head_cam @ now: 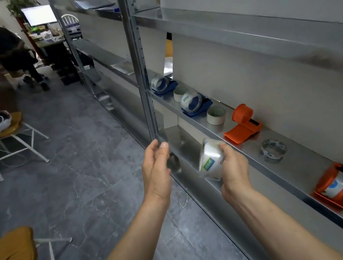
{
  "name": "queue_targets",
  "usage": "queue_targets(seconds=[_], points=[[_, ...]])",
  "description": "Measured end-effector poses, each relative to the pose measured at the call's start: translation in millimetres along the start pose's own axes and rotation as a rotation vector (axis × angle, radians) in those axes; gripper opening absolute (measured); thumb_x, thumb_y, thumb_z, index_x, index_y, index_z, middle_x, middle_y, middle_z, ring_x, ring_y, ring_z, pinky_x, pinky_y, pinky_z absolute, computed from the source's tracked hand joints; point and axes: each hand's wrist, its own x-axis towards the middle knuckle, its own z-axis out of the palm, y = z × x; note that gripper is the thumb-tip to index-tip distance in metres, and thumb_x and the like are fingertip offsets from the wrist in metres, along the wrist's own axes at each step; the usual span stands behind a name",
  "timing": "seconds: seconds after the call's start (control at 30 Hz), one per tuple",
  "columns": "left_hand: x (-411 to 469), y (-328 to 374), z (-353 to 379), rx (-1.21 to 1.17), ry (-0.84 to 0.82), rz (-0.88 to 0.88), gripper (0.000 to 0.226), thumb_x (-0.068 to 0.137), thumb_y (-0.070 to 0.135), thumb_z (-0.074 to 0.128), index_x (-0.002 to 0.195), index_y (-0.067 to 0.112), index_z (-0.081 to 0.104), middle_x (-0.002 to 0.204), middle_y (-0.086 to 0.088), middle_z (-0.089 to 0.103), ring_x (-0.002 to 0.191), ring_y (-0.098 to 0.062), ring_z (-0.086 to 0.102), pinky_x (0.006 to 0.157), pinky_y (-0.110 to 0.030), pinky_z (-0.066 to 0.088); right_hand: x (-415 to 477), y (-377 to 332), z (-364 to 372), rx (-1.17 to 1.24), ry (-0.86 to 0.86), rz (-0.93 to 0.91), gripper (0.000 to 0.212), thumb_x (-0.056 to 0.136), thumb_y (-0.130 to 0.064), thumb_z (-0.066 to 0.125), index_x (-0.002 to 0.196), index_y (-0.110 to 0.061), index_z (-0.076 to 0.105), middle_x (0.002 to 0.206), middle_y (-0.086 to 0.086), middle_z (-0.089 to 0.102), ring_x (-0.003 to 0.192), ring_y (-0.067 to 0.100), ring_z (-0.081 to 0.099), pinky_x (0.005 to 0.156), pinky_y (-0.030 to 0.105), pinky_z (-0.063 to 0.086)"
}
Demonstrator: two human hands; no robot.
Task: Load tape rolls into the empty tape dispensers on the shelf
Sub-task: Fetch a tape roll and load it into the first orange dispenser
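The right hand [233, 168] grips the white tape roll [210, 161], which carries a blue-and-green printed label. The fingers are wrapped round its outer face. The roll is tilted and held in the air just in front of the grey metal shelf [303, 163], not resting on it.

The left hand [156, 168] is spread and relaxed and holds nothing. Contact with the shelf upright cannot be determined.

Step in hand, by judgement: a roll has been picked and awaits a dispenser. The orange plastic tape dispenser [243, 123], near the roll, appears to have a bare hub. The far blue dispenser [164, 84], near blue dispenser [194, 104] and second orange dispenser [338, 185] already carry tape.

The next move calls for aligning the core with the bare hub, with the left hand steadying the dispenser body.
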Motion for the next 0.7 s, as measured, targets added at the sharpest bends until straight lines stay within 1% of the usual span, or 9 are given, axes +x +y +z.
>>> queue_targets(seconds=[0.13,0.2,0.27,0.33,0.4,0.47,0.57,0.67,0.7], points=[[42,9,21,0.011,0.003,0.001,0.038,0.097,0.04,0.051,0.132,0.026,0.055,0.137,0.005,0.056,0.127,-0.015,0.052,0.105,-0.045,0.042,39,-16,23,0.028,-0.012,-0.035,0.023,0.092,-0.015,0.059,0.069,-0.016,0.06,0.059,0.0,0.054,0.056,0.016,0.054,0.056,0.027,0.043],[60,11,31,0.016,-0.002,0.014,0.038,0.097,0.041,0.051,0.132,0.026,0.057,0.136,0.007,0.057,0.127,-0.015,0.052,0.105,-0.044,0.043,58,-24,30,0.027,0.008,-0.068,0.027,0.09,-0.01,0.058,0.063,-0.014,0.055,0.061,0.001,0.048,0.061,0.02,0.048,0.055,0.028,0.038],[77,10,42,0.019,-0.017,0.018,0.037,0.097,0.042,0.051,0.13,0.026,0.058,0.134,0.008,0.058,0.126,-0.013,0.052,0.103,-0.043,0.044,76,-30,33,-0.003,0.025,-0.076,0.027,0.087,-0.008,0.058,0.061,-0.014,0.052,0.064,0.004,0.045,0.064,0.023,0.045,0.055,0.028,0.035],[91,8,54,0.02,-0.043,0.014,0.031,0.096,0.043,0.052,0.123,0.029,0.062,0.128,0.011,0.061,0.123,-0.011,0.054,0.104,-0.043,0.044,88,-34,33,-0.027,0.031,-0.072,0.028,0.087,-0.007,0.059,0.061,-0.013,0.052,0.063,0.005,0.047,0.059,0.02,0.047,0.052,0.027,0.035],[103,8,67,0.019,-0.077,0.009,0.02,0.097,0.041,0.052,0.111,0.034,0.064,0.119,0.014,0.063,0.117,-0.008,0.056,0.103,-0.043,0.044,97,-39,31,-0.029,0.041,-0.071,0.029,0.088,-0.006,0.059,0.061,-0.013,0.053,0.061,0.004,0.05,0.054,0.017,0.049,0.05,0.026,0.038],[115,7,81,0.017,-0.127,-0.011,0.017,0.097,0.04,0.052,0.109,0.036,0.063,0.121,0.012,0.062,0.118,-0.009,0.055,0.103,-0.044,0.044,106,-45,29,-0.024,0.072,-0.084,0.028,0.088,-0.005,0.058,0.061,-0.013,0.054,0.062,0.003,0.053,0.055,0.017,0.052,0.053,0.027,0.04],[137,1,100,0.025,-0.207,-0.042,0.028,0.097,0.04,0.052,0.122,0.031,0.058,0.13,0.006,0.059,0.125,-0.014,0.052,0.103,-0.045,0.044,125,-49,24,-0.032,0.156,-0.105,0.021,0.089,-0.007,0.057,0.068,-0.011,0.057,0.067,0.005,0.056,0.058,0.017,0.054,0.056,0.028,0.042],[161,-6,117,0.036,-0.317,-0.057,0.041,0.096,0.043,0.053,0.136,0.034,0.047,0.135,0.004,0.057,0.126,-0.014,0.051,0.1,-0.042,0.045,142,-54,20,0.001,0.307,-0.132,0.01,0.086,-0.007,0.059,0.078,-0.013,0.057,0.078,0.008,0.056,0.066,0.021,0.053,0.064,0.035,0.044],[170,-9,122,0.038,-0.355,-0.067,0.046,0.095,0.044,0.054,0.139,0.035,0.044,0.135,0.003,0.057,0.126,-0.015,0.052,0.099,-0.041,0.045,147,-57,20,0.027,0.361,-0.135,0.009,0.085,-0.006,0.059,0.08,-0.013,0.056,0.08,0.008,0.056,0.067,0.021,0.054,0.064,0.035,0.045]])
